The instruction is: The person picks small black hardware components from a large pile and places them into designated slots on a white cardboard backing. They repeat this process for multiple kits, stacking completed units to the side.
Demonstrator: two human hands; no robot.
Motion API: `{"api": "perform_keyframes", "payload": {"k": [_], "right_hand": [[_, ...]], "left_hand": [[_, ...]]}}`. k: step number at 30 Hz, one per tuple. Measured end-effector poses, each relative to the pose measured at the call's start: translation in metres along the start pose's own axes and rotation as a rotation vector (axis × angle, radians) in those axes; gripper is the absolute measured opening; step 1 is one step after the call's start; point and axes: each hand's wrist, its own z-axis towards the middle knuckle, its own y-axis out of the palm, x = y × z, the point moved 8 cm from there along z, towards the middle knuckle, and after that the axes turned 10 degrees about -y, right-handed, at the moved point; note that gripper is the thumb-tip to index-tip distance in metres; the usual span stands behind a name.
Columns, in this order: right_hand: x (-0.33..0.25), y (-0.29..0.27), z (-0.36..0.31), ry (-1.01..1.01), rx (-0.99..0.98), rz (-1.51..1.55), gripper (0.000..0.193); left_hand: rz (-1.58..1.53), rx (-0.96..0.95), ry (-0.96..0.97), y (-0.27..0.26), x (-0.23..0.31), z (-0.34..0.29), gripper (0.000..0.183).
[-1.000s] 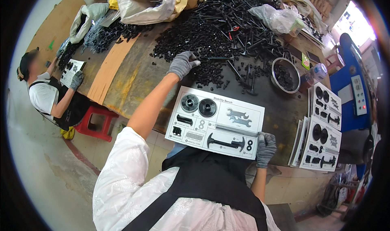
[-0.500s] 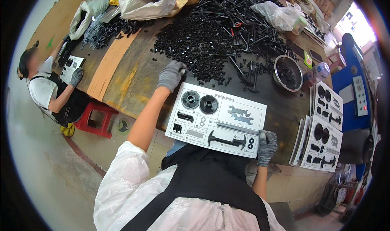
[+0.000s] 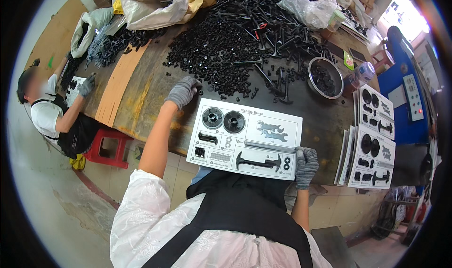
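With the middle of the view taken as the hub, the work table [image 3: 146, 93] is heaped at 12 o'clock with a pile of black parts [image 3: 212, 56]. Because small and long parts are mingled there, a wrong one could be picked up. At 3 o'clock, stacked cards [image 3: 372, 145] are set near the table's edge and could be knocked askew if brushed. A white parts card [image 3: 245, 137] is held at the hub; as it is gripped at one side only, its free side could sag or be bent. At 2 o'clock, the metal bowl [image 3: 326, 96] could be tipped by a careless reach. The left hand [image 3: 182, 93], at 10 o'clock, is held near the pile with fingers curled; whether anything is pinched cannot be told. By the right hand [image 3: 306, 166], at 4 o'clock, the card's edge is pinched. Loose bolt-like pieces [image 3: 254, 93] at 1 o'clock could be scattered by a sweeping cuff.
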Motion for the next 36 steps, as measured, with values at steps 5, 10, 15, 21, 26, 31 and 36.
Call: {"api": "perform_keyframes", "payload": {"k": [5,10,15,21,26,31,36], "right_hand": [[0.006,0.000,-0.001,-0.006,-0.006,0.007,0.012],[0.003,0.003,0.001,-0.004,0.011,0.035,0.012],[0.003,0.002,0.001,-0.039,-0.001,-0.001,0.013],[0.000,0.000,0.001,-0.027,0.003,-0.002,0.013],[-0.002,0.002,0.002,0.006,0.008,0.004,0.011],[-0.006,-0.011,0.005,-0.069,0.185,0.148,0.021],[-0.084,0.057,0.065,-0.060,-0.247,0.312,0.025]], "left_hand": [[-0.052,0.129,0.009,0.008,0.012,-0.015,0.036],[-0.231,0.112,-0.097,0.010,-0.002,-0.015,0.042],[-0.707,0.106,0.166,-0.008,0.067,-0.078,0.052],[-0.158,0.059,0.495,0.020,0.150,-0.157,0.040],[-0.183,-0.039,0.411,0.038,0.137,-0.156,0.039],[-0.162,0.016,0.354,0.018,0.129,-0.149,0.043],[0.046,0.191,0.128,-0.001,0.098,-0.062,0.023]]}}
